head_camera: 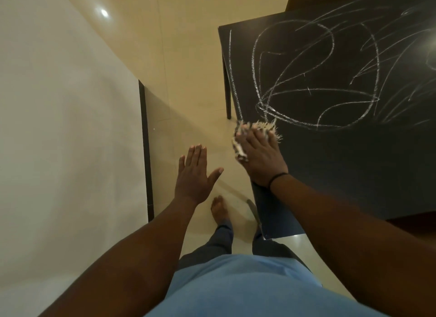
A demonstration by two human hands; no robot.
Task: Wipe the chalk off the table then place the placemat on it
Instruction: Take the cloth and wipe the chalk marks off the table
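Head view: wiping step begins. Right hand (258, 155) presses a fringed cloth (243, 139) flat on the table (330, 163) near its left edge, just below the chalk (306, 85). Left hand (194, 175) hangs spread beside the table. Next: sweep across the scribbles. Placemat not identifiable.

I'm seeing a black surface (330, 165) at the right of the frame showing white chalk scribbles (313, 80) in looping lines. A shaggy cream-and-brown cloth (243, 139) is showing near centre. The floor (184, 57) is glowing pale beige, the shirt (236, 288) at the bottom showing light blue.
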